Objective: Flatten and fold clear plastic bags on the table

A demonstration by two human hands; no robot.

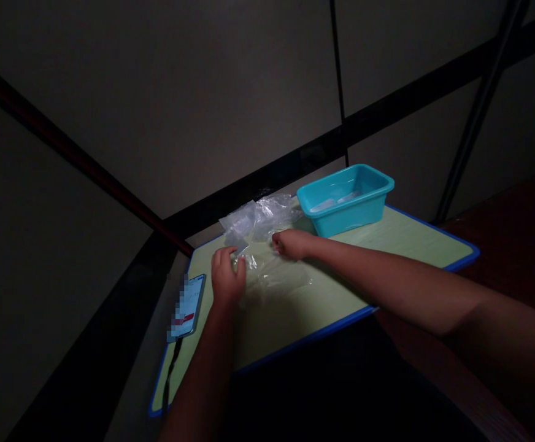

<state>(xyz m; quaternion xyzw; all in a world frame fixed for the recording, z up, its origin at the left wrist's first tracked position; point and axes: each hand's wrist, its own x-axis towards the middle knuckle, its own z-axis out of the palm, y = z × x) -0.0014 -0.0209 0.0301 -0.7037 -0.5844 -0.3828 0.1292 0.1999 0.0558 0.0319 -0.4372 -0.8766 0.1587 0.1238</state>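
Pale-green, blue-edged tabletop (419,239), dimly lit. Thin clear plastic film (290,276) centre-frame. My left hand (227,273): fingers parted; right hand (290,244): curled, can't tell if gripping. Cling could drag the crumpled clear plastic heap (272,212) behind.

Dim light falls on a grey-brown panelled wall (230,92), crossed by a black band (410,99) and, at left, a dark red strip (65,142). A pale yellow-green, blue-edged tabletop (419,236) stands beside it; the floor (520,239) is dark reddish.
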